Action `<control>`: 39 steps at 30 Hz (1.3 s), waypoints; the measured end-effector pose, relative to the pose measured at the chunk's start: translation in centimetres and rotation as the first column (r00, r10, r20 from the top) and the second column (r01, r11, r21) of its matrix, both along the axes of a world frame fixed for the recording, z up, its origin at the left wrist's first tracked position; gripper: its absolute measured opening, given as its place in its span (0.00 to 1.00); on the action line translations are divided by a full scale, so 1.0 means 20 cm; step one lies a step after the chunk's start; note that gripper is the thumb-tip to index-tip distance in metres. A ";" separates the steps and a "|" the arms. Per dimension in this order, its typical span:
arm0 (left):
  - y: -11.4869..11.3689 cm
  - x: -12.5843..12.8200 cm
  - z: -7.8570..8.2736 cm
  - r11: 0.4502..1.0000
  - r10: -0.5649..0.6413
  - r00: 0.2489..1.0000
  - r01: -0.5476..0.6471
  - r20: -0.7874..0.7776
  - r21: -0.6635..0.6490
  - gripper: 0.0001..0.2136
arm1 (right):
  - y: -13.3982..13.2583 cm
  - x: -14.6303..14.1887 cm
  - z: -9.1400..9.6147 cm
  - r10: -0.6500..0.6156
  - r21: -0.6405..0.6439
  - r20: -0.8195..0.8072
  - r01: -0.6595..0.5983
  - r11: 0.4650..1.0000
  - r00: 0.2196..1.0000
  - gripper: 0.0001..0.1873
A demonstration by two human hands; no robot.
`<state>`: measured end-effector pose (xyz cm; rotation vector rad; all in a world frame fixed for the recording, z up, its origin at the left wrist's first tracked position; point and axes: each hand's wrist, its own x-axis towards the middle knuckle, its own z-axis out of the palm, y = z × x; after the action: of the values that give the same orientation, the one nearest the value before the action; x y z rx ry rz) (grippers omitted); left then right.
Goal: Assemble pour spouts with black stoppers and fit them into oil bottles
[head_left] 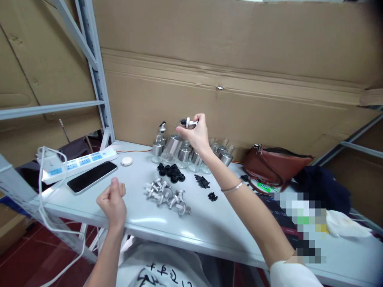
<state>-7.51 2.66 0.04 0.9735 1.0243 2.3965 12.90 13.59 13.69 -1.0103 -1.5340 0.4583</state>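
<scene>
My right hand (196,133) is raised over a row of small glass bottles with metal sleeves (179,153) at the back of the grey table (209,227). Its fingertips pinch a pourer spout (187,122), silver with a black tip, above the bottles. One bottle at the left end (158,145) carries a spout on top. My left hand (113,201) rests near the table's front edge, fingers curled into a loose fist with nothing seen in it. Between the hands lie a heap of silver spout parts (166,194), a cluster of black caps (171,172) and small black pieces (202,181).
A white power strip (79,162), a black phone (92,176) and a small white round object (127,161) lie at the left. A brown leather bag (273,163) and dark cloth (323,187) sit at the right. Cardboard sheets (239,79) back the table; a metal shelf post (98,75) stands left.
</scene>
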 end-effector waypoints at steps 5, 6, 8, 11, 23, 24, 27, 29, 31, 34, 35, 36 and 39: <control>-0.03 0.05 0.00 0.992 -0.084 0.996 0.080 0.032 0.101 0.31 | 0.14 -0.02 -0.05 -0.227 -0.027 0.049 0.229 0.973 0.973 0.27; -0.03 0.06 0.01 0.991 -0.103 0.994 0.099 0.035 0.094 0.31 | 0.14 -0.02 -0.05 -0.231 -0.014 0.058 0.233 0.972 0.971 0.27; -0.04 0.06 0.02 0.988 -0.138 0.989 0.135 0.052 0.070 0.30 | 0.15 -0.03 -0.06 -0.236 -0.003 0.075 0.237 0.972 0.969 0.25; -0.04 0.06 0.02 0.985 -0.166 0.984 0.164 0.067 0.045 0.29 | 0.19 -0.04 -0.09 -0.244 -0.021 0.099 0.247 0.969 0.965 0.25; -0.04 0.08 0.03 0.973 -0.231 0.973 0.231 0.005 0.008 0.28 | 0.27 -0.11 -0.26 -0.223 -0.117 0.141 0.240 0.964 0.964 0.25; -0.04 0.08 0.03 0.973 -0.230 0.973 0.230 0.001 0.008 0.28 | 0.27 -0.12 -0.27 -0.214 -0.113 0.148 0.231 0.966 0.966 0.24; -0.04 0.09 0.02 0.973 -0.230 0.973 0.230 -0.008 -0.003 0.28 | 0.28 -0.13 -0.30 -0.183 -0.102 0.167 0.202 0.974 0.969 0.23; -0.04 0.09 0.02 0.973 -0.230 0.973 0.229 -0.017 -0.008 0.28 | 0.28 -0.14 -0.31 -0.176 -0.090 0.181 0.195 0.977 0.968 0.23; -0.05 0.09 0.02 0.973 -0.232 0.972 0.232 -0.028 -0.008 0.28 | 0.28 -0.15 -0.31 -0.180 -0.052 0.188 0.193 0.980 0.966 0.21; -0.05 0.09 0.02 0.971 -0.238 0.971 0.238 -0.028 0.000 0.28 | 0.24 -0.15 -0.29 -0.171 0.086 0.192 0.157 0.984 0.966 0.16; -0.05 0.09 0.02 0.972 -0.236 0.971 0.236 -0.026 0.005 0.28 | 0.21 -0.15 -0.29 -0.160 0.138 0.193 0.134 0.981 0.968 0.15; -0.05 0.08 0.01 0.973 -0.230 0.973 0.231 -0.023 0.010 0.28 | 0.18 -0.14 -0.29 -0.142 0.182 0.195 0.107 0.978 0.971 0.14; -0.07 0.10 0.00 0.975 -0.221 0.975 0.222 -0.023 0.023 0.28 | 0.03 -0.09 -0.31 -0.053 0.255 0.211 -0.002 0.967 0.976 0.13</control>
<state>-5.49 1.32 -0.04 1.0637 0.8448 2.2259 11.06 14.23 7.49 -0.8986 -1.7212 0.1292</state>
